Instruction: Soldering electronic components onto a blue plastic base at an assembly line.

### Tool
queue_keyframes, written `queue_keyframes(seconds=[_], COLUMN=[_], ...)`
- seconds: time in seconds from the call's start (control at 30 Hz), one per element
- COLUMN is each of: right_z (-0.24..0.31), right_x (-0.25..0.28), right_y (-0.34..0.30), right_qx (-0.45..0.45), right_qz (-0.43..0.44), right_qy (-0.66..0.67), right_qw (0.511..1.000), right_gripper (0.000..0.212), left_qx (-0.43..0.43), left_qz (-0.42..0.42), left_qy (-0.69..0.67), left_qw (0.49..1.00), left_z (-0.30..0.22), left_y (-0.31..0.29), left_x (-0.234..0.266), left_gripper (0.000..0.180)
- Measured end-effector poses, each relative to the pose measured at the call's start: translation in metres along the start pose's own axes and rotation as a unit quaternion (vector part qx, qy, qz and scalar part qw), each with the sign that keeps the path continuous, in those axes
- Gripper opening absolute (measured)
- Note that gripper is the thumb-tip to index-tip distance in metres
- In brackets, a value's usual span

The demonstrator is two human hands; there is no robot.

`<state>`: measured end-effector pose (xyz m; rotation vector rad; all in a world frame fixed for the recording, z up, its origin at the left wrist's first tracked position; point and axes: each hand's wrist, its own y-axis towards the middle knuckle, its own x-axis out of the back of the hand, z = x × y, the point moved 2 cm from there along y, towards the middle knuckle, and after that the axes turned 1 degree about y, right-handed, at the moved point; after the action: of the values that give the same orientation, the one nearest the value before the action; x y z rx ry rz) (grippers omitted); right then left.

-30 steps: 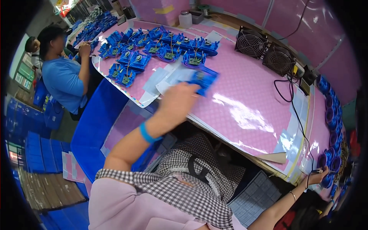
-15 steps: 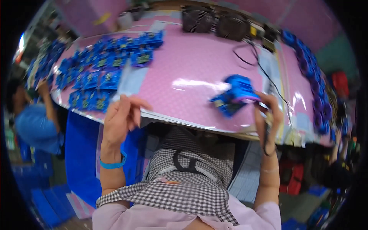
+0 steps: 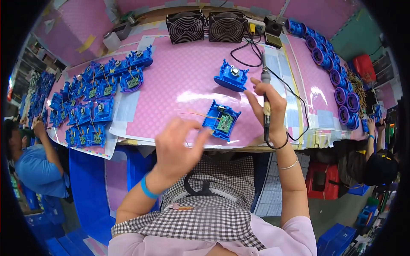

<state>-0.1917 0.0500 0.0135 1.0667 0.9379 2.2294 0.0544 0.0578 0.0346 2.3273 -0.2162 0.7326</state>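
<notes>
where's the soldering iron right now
In the head view, the soldering iron is right of centre, held in the right hand, just to the right of the blue shell with the round silver part.

R fingers (image 3: 276, 101) hold soldering iron (image 3: 265, 77), L fingers (image 3: 187, 126) nr PCB shell (image 3: 223, 121).

On my feed, pink walls (image 3: 324, 15) line the upper frame behind a glossy bench (image 3: 179, 64). Grey floor (image 3: 317, 213) shows lower right.
</notes>
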Motion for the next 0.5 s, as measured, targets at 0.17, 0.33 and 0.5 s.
queue_keyframes(seconds=[0.17,0.33,0.5], right_z=[0.002,-0.025,-0.017], right_x=[-0.022,-0.022,-0.030], right_y=[0.004,-0.016,-0.015], right_qx=[-0.045,-0.056,-0.022], right_qz=[0.156,0.129,0.092], right_qy=[-0.120,-0.014,-0.012], right_qw=[0.979,0.990,0.995], right_gripper=[0.020,0.015,0.017], left_qx=[0.022,0.070,0.186], left_qz=[0.145,0.086,0.041], left_qy=[0.053,0.092,0.037], left_qw=[0.988,0.990,0.981], left_z=[0.008,0.041,0.063], left_y=[-0.023,-0.010,-0.001], left_x=[-0.035,0.003,-0.007], left_gripper=[0.029,0.027,0.021])
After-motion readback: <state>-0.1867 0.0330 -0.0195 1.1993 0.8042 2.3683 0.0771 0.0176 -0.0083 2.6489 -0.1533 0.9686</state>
